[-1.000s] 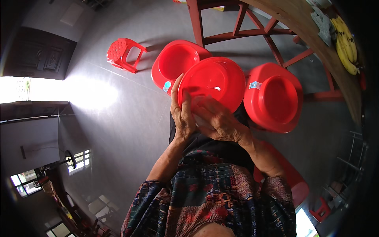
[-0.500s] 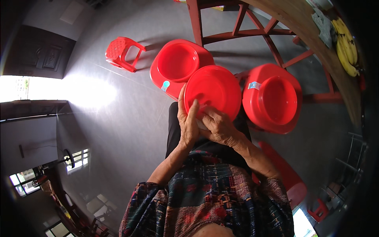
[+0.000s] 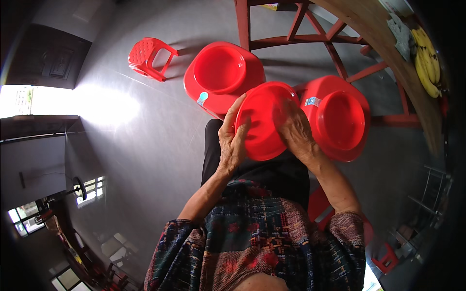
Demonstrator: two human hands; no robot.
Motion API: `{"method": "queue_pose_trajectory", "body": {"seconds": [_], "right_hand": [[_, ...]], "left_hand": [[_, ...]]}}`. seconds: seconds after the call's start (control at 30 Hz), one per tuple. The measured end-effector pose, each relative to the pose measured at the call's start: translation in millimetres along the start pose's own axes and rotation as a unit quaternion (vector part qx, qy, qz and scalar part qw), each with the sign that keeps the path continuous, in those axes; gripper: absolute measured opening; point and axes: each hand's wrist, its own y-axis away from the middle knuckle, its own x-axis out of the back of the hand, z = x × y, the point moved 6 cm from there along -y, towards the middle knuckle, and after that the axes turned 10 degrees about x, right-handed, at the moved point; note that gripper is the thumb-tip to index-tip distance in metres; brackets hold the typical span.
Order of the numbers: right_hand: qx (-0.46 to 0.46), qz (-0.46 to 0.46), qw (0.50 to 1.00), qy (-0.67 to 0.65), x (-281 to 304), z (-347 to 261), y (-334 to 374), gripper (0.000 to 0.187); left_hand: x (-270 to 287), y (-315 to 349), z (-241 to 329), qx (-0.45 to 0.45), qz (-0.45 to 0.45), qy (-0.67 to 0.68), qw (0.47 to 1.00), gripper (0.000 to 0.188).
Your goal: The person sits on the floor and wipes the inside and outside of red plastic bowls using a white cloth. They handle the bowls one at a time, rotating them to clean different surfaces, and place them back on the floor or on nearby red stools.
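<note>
A round, shallow red plastic bowl (image 3: 262, 138) is held tilted above my lap. My left hand (image 3: 232, 140) grips its left rim, with the thumb inside and the fingers behind. Over the bowl's right inner side lies my right hand (image 3: 298, 136); its fingers are smeared by motion. Beyond the held bowl, a red plastic stool (image 3: 251, 70) carries another red bowl (image 3: 218, 69). To the right, a second red stool (image 3: 309, 114) bears a similar bowl (image 3: 342, 121). Each of these stools shows a small blue-and-white label.
A small red stool (image 3: 145, 57) stands at the far left on the grey floor. At the upper right is a wooden table (image 3: 427, 116) with a red frame, with bananas (image 3: 427, 63) and a grey plastic bag (image 3: 400, 36) on it. Beside my right arm is a red seat (image 3: 320, 203).
My right hand has shifted from the bowl's near edge to its right inner side. The held bowl has moved slightly right and tilted, while my left hand keeps its grip.
</note>
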Motion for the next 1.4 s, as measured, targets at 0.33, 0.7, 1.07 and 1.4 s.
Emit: {"method": "queue_pose_trajectory", "body": {"seconds": [0.33, 0.7, 1.07, 1.4], "right_hand": [[0.081, 0.049, 0.984, -0.148, -11, -57, 11, 0.031], [-0.029, -0.061, 0.986, -0.155, -34, 9, 36, 0.026], [0.149, 0.193, 0.964, -0.105, 34, -14, -47, 0.021], [0.087, 0.061, 0.994, 0.003, 17, 11, -44, 0.006]], "left_hand": [[10, -4, -10, -0.031, 0.052, -0.021, 0.998, 0.044], [3, -6, -22, 0.088, -0.007, 0.062, 0.994, 0.041], [-9, -10, -47, 0.249, -0.103, 0.218, 0.938, 0.041], [15, -11, -38, 0.148, -0.034, 0.261, 0.953, 0.045]]}}
